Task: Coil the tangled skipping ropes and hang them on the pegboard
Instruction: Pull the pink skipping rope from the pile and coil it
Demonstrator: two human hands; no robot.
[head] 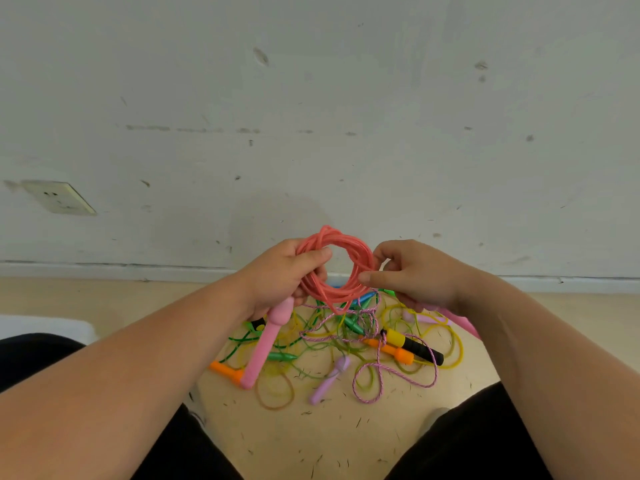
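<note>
A pink-red skipping rope [349,244] is wound into a small round coil, held up in front of the wall. My left hand [280,275] grips the coil's left side, thumb across the strands; one pink handle [265,344] hangs down below that hand. My right hand [412,271] pinches the coil's right side between thumb and fingers, and a second pink handle [464,323] pokes out beneath it. On the floor below lies a tangle of ropes [332,341] in green, yellow and braided pink, with orange, green, lilac and yellow-black handles. No pegboard is in sight.
A scuffed white wall [311,116] rises just beyond the pile, with a socket plate [59,197] at lower left. My knees in dark trousers [485,441] flank the beige floor [329,438], which is strewn with small dark bits.
</note>
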